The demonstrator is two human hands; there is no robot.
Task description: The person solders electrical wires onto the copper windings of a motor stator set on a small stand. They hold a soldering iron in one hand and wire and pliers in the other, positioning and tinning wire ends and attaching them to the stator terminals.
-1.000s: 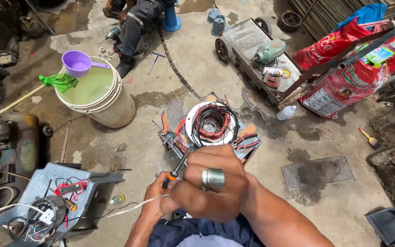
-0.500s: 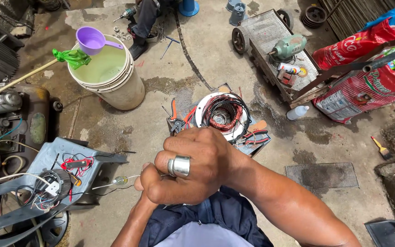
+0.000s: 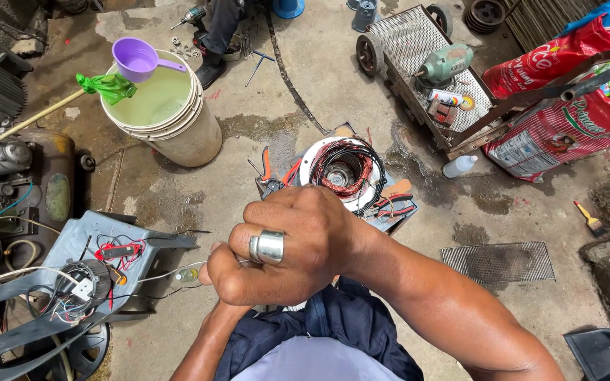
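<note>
Right hand closed in a tight fist, silver ring on one finger; what it grips is hidden, only a thin white wire leads away left from it. Left hand mostly covered beneath the fist; cannot tell whether it is closed. Just beyond the fist, on the concrete floor, sits a motor stator with copper windings. Far left: white bucket with purple scoop.

**Stained concrete yard in daylight**

A cracked, damp-patched concrete floor fills the frame. A metal drain grate lies at lower right, a wheeled mesh cart at upper right, and a white bucket at upper left.
</note>
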